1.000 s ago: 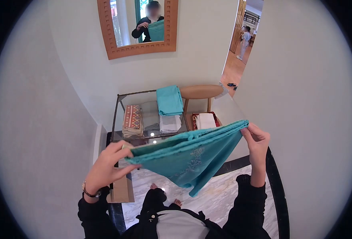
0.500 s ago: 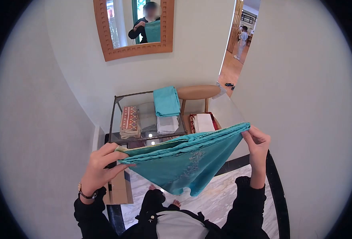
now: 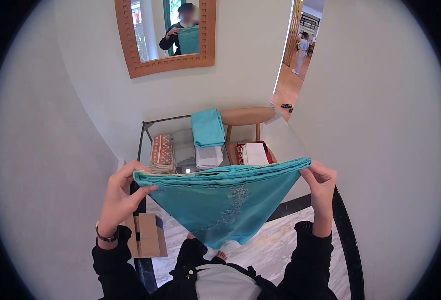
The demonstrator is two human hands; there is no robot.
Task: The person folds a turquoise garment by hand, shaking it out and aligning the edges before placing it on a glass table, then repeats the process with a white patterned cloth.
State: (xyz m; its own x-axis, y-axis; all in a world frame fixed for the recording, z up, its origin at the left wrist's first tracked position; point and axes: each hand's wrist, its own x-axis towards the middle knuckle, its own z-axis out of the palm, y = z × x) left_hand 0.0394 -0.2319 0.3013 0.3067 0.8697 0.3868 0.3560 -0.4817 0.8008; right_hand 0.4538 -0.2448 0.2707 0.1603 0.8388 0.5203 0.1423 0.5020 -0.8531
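Observation:
I hold a teal embroidered cloth (image 3: 220,200) stretched in front of my chest, its folded top edge level and its lower part hanging in a point. My left hand (image 3: 119,195) pinches the left corner and my right hand (image 3: 320,182) pinches the right corner. Behind the cloth stands a glass table (image 3: 148,125) with stacks of folded fabric: a teal pile (image 3: 207,127), a white pile (image 3: 209,156) and a patterned orange pile (image 3: 162,151).
A wooden chair (image 3: 248,116) beside the table carries red and white folded cloths (image 3: 254,153). A cardboard box (image 3: 148,236) lies on the marble floor at the left. A wood-framed mirror (image 3: 165,62) hangs on the wall. Through the doorway at the right another person (image 3: 300,49) stands far off.
My left hand has drawn the cloth's left corner outward and up, so the top edge is now taut and level. The right hand has stayed almost still.

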